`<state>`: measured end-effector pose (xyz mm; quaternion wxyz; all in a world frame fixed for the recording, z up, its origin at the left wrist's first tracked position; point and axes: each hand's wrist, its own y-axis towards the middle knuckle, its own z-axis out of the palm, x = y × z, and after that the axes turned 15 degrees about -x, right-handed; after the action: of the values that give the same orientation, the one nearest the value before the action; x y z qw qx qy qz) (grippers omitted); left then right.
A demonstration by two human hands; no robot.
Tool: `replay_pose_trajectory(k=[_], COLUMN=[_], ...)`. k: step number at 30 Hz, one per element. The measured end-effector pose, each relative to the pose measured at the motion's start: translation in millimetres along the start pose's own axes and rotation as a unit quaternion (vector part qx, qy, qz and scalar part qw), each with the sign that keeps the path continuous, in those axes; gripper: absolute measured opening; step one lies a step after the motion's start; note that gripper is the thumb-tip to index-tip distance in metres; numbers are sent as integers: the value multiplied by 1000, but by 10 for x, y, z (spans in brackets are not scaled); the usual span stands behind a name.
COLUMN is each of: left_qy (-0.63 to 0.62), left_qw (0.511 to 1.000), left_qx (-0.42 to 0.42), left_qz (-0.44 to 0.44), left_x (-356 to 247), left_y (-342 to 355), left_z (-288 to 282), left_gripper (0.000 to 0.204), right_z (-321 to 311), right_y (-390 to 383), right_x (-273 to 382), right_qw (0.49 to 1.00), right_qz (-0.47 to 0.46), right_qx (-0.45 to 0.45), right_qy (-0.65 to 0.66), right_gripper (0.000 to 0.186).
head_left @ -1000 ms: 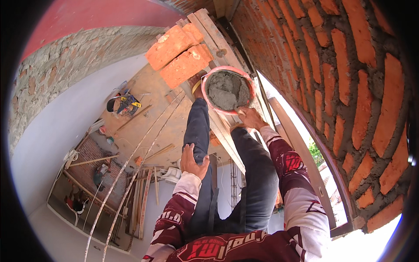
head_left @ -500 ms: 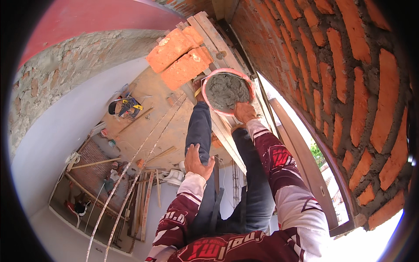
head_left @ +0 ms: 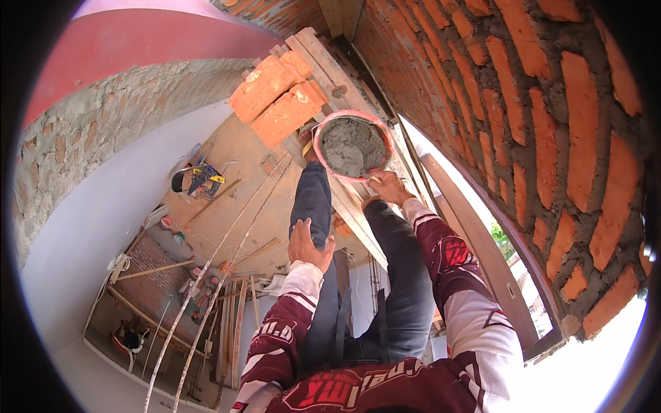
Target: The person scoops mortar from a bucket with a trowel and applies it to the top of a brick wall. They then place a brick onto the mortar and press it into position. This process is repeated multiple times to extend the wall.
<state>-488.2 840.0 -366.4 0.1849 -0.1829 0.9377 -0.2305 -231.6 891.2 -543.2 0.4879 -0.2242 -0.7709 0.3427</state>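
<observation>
A round bucket with a reddish rim (head_left: 329, 124) stands on the planks in front of me, with wet grey mortar (head_left: 351, 141) inside. At its near right edge, my right hand (head_left: 389, 188) is closed around the short pale handle of what looks like a trowel (head_left: 374, 180). Its blade cannot be told apart from the mortar. My left hand (head_left: 310, 246) lies open on my left knee, fingers apart, holding nothing. Left of the bucket, several orange bricks (head_left: 289, 113) are stacked on the boards.
A rough brick wall (head_left: 544, 138) with mortar joints rises close on my right. The wooden planks (head_left: 323, 58) are high above a floor (head_left: 234, 144) with tools and lumber. Two ropes (head_left: 227, 241) slant down at left. A brown wooden frame (head_left: 475, 255) edges the bright opening.
My right hand has drawn slightly back from the mortar toward the bucket's near rim, exposing the pale handle. My left hand remains on the knee. The view has shifted slightly.
</observation>
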Motion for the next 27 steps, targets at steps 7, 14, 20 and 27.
replay_pose_trajectory(k=[7,14,20,27], left_qy=[-36,-203,-235,-86], left_qw=[993,964,972,995], left_qx=[-106,-138,30,47], left_qz=[26,105,-5,12], left_x=[-195,-121,-39,442], left_y=[193,353,264,575], left_z=[-172,-487,-1338,-1619], left_gripper=[62,54,62,51], right_z=[-953,-2403,-3350,-3637], right_y=[-1266,-3449,-4811,-5108], right_x=[987,2345,2826,2553], right_qw=[999,987,936,755], right_qz=[-22,-46,-96,-119], right_qx=[-44,-98,-327,-614], right_qy=[-1,120,90,-196], right_gripper=[41,31,40,30])
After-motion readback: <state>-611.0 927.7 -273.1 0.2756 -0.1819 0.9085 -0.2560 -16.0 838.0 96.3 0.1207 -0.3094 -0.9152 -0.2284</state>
